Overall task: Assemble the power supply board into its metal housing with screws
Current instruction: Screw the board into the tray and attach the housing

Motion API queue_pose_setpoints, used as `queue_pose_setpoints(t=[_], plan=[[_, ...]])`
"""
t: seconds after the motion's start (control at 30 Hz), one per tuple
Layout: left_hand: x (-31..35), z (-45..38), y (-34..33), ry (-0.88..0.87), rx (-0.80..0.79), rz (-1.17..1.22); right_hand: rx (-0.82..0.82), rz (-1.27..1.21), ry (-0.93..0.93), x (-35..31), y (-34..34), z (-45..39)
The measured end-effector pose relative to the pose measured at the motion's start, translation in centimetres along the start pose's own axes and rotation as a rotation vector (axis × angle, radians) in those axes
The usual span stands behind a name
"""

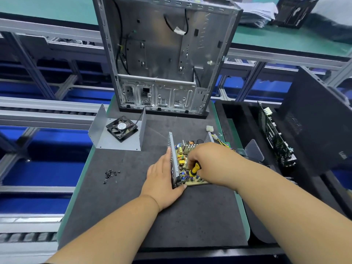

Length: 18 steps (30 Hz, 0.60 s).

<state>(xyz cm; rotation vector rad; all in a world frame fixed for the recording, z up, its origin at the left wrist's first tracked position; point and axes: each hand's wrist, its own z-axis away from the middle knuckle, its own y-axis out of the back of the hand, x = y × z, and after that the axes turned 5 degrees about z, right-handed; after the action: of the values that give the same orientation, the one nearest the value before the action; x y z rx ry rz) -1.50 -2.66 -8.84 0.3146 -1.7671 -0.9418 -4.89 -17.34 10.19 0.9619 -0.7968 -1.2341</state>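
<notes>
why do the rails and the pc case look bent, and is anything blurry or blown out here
Head view: wide-angle distortion bows the conveyor rails and splays the computer case; lighting is even and soft, with no strong glare and only faint shadows under the left hand and right hand; the screwdriver and circuit board are fairly sharp, while the paper stack at the top edge smears.

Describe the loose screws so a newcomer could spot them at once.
Start at the dark grey mat in front of the open computer case. Left of the left hand lies a small cluster of black screws, the only tiny loose parts there.
</notes>
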Motion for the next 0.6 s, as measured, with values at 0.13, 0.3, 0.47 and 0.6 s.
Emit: queue_pose_setpoints(t=[0.13,0.3,0.47,0.6], plan=[[0.0,-0.1,0.0,0.005,-0.008,-0.004,0.016,0.049,-0.002,-0.3,0.0,-0.2],[0.0,0.0,0.0,0.005,-0.012,0.000,0.078,0.105,-0.045,-0.5,-0.3,-0.7],[0.0,-0.1,0.0,0.009,-0.015,-0.001,0.114,0.144,-0.057,-0.5,-0.7,-1.5],[0.0,0.0,0.0,0.013,-0.018,0.001,0.132,0.104,-0.044,-0.5,-1.4,-1.9]])
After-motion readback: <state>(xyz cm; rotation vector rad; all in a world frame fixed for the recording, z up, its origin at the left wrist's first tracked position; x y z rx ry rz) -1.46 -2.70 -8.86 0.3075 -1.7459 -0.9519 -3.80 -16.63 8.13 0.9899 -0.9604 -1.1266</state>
